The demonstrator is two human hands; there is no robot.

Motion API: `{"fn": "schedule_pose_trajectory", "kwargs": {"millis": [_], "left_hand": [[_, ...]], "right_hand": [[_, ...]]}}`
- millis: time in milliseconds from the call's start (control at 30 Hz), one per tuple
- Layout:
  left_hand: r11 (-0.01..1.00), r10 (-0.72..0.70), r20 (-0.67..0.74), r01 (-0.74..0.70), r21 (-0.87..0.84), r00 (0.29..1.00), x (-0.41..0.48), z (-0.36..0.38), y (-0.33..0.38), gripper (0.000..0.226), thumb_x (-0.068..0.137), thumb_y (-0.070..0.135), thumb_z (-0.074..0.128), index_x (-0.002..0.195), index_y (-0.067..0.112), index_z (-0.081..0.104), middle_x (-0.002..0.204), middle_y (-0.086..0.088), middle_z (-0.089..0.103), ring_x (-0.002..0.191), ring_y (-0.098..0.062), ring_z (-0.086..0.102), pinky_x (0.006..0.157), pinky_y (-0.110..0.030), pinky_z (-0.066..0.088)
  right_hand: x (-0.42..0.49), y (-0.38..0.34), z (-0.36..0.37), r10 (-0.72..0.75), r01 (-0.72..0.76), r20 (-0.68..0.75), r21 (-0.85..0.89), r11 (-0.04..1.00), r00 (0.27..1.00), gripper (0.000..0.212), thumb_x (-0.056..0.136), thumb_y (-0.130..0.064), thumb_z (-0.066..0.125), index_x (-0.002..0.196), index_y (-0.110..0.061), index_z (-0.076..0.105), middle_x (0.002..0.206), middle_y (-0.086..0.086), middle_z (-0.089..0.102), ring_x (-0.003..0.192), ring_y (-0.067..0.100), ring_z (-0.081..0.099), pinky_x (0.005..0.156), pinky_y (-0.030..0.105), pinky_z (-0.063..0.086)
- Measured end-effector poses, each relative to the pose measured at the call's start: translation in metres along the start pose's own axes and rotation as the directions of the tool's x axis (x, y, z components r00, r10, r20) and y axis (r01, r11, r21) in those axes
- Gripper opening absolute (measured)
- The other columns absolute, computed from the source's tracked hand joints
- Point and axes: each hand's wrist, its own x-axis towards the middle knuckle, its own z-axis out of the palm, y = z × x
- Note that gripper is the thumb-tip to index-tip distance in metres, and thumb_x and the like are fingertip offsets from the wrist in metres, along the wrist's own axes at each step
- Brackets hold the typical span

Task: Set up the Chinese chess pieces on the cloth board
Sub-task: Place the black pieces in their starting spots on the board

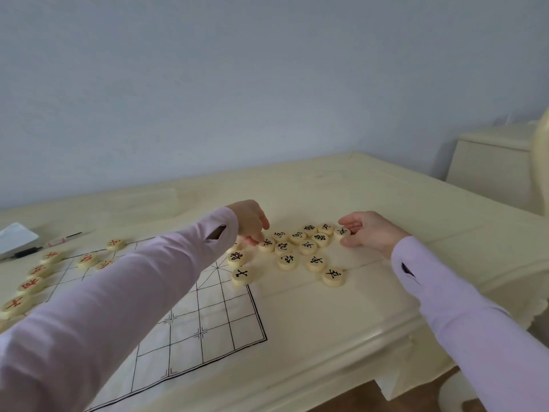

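Observation:
A white cloth board [208,319] with black grid lines lies on the cream table [371,307]. Several cream discs with black characters [300,248] lie in a loose cluster just past the board's right edge. Discs with red characters [32,285] line the board's left side. My left hand [251,223] reaches across the board and its fingertips pinch a black-character disc [266,244] at the cluster's left end. My right hand [368,230] pinches another black-character disc [342,232] at the cluster's right end between thumb and fingers. Both arms wear pale lilac sleeves.
A folded white paper [16,237] and pens [26,251] lie at the table's far left. A cream cabinet [493,168] stands behind the table at the right. The table's front edge [380,334] runs close below the board's corner.

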Motion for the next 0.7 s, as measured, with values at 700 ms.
{"fn": "schedule_pose_trajectory", "kwargs": {"millis": [700], "left_hand": [[0.968,-0.041,-0.178,-0.005,-0.251,0.983,0.025,0.006,-0.003,0.039,0.086,-0.008,0.039,0.108,0.009,0.067,0.102,-0.016,0.068,0.088,-0.025,0.065,0.094,-0.039,0.051]], "right_hand": [[0.021,0.007,0.0,0.071,-0.071,0.037,0.003,0.997,0.997,0.048,0.08,0.009,0.061,0.125,-0.005,0.057,0.107,0.007,0.057,0.1,0.017,0.053,0.099,0.03,0.041]]}}
